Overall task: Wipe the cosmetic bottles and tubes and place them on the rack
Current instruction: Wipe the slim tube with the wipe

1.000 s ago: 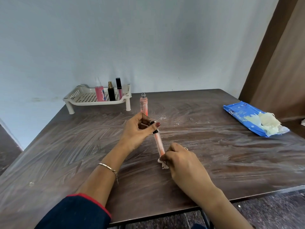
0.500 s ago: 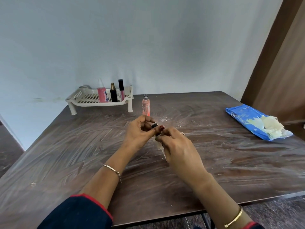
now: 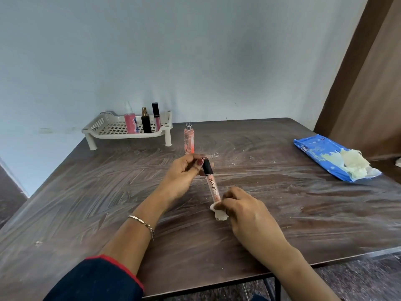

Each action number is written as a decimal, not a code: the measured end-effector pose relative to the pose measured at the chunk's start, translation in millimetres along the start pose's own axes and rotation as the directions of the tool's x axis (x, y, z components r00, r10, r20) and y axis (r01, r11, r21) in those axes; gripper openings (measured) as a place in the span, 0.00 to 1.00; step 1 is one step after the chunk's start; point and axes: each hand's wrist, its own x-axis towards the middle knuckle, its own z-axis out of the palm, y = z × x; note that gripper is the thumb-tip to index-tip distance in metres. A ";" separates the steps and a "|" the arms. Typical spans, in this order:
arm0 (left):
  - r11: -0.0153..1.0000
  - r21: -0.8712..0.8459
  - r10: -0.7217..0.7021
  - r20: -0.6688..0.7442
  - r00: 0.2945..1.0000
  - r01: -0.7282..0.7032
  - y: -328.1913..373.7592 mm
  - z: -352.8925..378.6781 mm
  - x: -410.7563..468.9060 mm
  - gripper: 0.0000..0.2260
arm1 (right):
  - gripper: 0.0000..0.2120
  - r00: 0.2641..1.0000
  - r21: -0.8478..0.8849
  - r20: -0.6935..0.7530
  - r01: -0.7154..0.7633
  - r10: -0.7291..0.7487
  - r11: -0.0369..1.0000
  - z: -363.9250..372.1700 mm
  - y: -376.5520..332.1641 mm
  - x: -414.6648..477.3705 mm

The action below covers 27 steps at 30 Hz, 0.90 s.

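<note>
– So, how much do we count as done?
– Three items stand upright on the white rack (image 3: 102,131): a pink bottle (image 3: 130,123), a black perfume bottle (image 3: 146,123) and a black-capped gloss tube (image 3: 156,117). We judge these finished.
– And the item in hand?
– The lip gloss tube (image 3: 211,185) slants over the middle of the surface (image 3: 282,213). Our left hand (image 3: 184,172) pinches its black cap. Our right hand (image 3: 240,205) grips a white wipe (image 3: 220,215) wrapped round its lower end. Wiping is under way, we judge.
– What is left?
– This tube goes to the rack. Then comes the peach spray bottle (image 3: 189,137), which stands on the surface just beside the rack. The blue wet-wipe pack (image 3: 325,157) lies well apart, at right.
</note>
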 end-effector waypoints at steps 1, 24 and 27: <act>0.997 -0.072 -0.011 0.014 1.000 0.012 1.4 0.8 -1.1 0.09 | 0.13 0.999 0.016 0.038 -0.009 0.008 1.000 -2.9 1.6 0.0; 0.996 -0.088 0.001 -0.078 0.997 -0.008 -2.0 3.5 2.5 0.15 | 0.17 0.990 0.011 -0.063 0.126 -0.126 0.992 9.8 -7.6 2.9; 0.985 -0.170 -0.022 -0.053 0.998 0.012 3.1 2.7 1.2 0.10 | 0.17 0.989 -0.003 -0.021 0.144 -0.144 0.990 9.3 -6.2 -1.9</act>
